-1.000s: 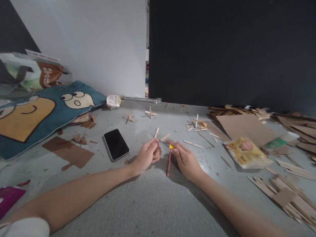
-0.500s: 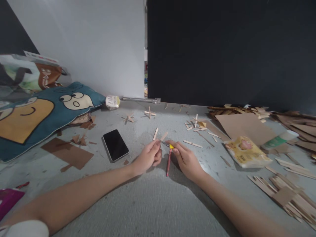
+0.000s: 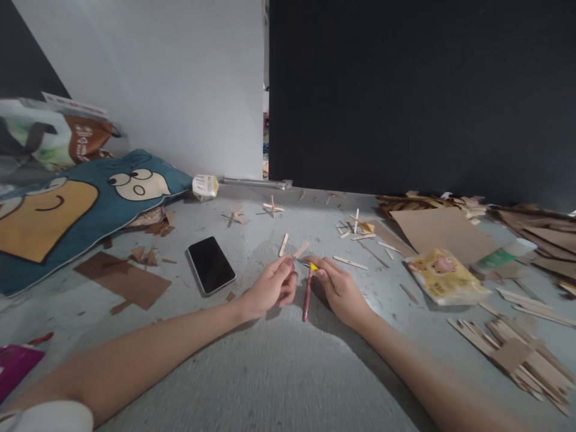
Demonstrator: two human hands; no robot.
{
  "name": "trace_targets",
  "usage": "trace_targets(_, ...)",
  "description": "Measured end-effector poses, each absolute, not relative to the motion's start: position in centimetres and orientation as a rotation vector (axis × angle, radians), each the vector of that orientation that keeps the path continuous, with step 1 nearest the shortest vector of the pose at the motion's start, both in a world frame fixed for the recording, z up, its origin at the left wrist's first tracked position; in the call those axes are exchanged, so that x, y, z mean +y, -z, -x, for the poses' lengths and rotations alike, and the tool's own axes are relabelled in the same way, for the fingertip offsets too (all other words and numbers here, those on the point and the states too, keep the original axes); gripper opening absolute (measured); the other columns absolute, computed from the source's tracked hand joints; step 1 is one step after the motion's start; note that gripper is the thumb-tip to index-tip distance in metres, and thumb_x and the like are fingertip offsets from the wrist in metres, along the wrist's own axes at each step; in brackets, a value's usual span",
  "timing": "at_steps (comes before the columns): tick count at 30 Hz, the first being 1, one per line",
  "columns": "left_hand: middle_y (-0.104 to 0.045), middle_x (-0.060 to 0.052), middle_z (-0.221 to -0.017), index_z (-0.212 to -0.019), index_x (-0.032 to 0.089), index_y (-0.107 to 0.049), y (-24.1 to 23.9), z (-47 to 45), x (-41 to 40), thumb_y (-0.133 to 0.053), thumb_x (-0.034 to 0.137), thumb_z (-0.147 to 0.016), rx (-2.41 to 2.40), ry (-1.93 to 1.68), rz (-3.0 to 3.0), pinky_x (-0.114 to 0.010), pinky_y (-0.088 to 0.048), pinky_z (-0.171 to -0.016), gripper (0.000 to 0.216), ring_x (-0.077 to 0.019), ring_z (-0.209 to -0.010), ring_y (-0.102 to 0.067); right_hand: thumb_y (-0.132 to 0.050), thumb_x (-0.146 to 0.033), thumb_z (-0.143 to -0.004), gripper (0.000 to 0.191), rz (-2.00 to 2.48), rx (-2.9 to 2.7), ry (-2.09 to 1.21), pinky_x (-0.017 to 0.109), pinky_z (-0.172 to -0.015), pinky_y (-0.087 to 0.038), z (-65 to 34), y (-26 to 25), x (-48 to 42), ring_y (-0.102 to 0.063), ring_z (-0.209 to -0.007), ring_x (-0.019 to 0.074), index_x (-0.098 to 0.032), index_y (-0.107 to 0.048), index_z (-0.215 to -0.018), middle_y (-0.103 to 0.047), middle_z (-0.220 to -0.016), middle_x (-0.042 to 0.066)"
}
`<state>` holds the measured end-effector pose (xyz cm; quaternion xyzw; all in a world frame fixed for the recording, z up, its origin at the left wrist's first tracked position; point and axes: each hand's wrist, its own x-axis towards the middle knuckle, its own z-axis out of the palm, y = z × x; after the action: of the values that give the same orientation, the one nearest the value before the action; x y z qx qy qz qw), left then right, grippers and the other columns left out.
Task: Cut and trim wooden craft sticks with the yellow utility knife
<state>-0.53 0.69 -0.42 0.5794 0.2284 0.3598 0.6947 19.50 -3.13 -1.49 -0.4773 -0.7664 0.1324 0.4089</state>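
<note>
My left hand (image 3: 270,288) is closed, its thumb and index finger pinching a short wooden craft stick (image 3: 302,248) that pokes out beyond the fingertips. In my right hand (image 3: 344,293) is a yellow craft knife (image 3: 314,266), most of its handle hidden by the fingers. Its thin metal blade points left and meets the stick at my left fingertips. Below the knife a red pencil-like rod (image 3: 306,300) lies between the hands. Another craft stick (image 3: 283,244) rests just beyond my left hand, and a longer one (image 3: 350,262) beyond my right.
A phone (image 3: 211,264) lies left of my hands, near brown cardboard (image 3: 121,279) and a pillow (image 3: 90,207). Small stick crosses (image 3: 272,207) stand farther back. At right are a yellow tissue pack (image 3: 445,277), a glue tube (image 3: 504,256) and a bundle of sticks (image 3: 513,354).
The craft stick in my left hand has shifted slightly right, along with the fingertips and the knife. Both hands keep their grips.
</note>
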Motion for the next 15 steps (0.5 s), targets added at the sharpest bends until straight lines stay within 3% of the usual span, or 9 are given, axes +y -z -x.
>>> trace_targets(15,-0.028,0.014,-0.052,-0.084,0.024,-0.038,0.69,0.74,1.06,-0.047,0.066,-0.1,0.484,-0.745,-1.332,-0.021,-0.021,-0.039,0.046,-0.0062,-0.035,-0.028,-0.026,-0.044,-0.113,0.05,1.243,-1.958,-0.228,0.032,-0.078,-0.053,-19.46,1.66,-3.03,-0.068,-0.086,0.0232,-0.024,-0.068,-0.13,-0.067,-0.092,0.007)
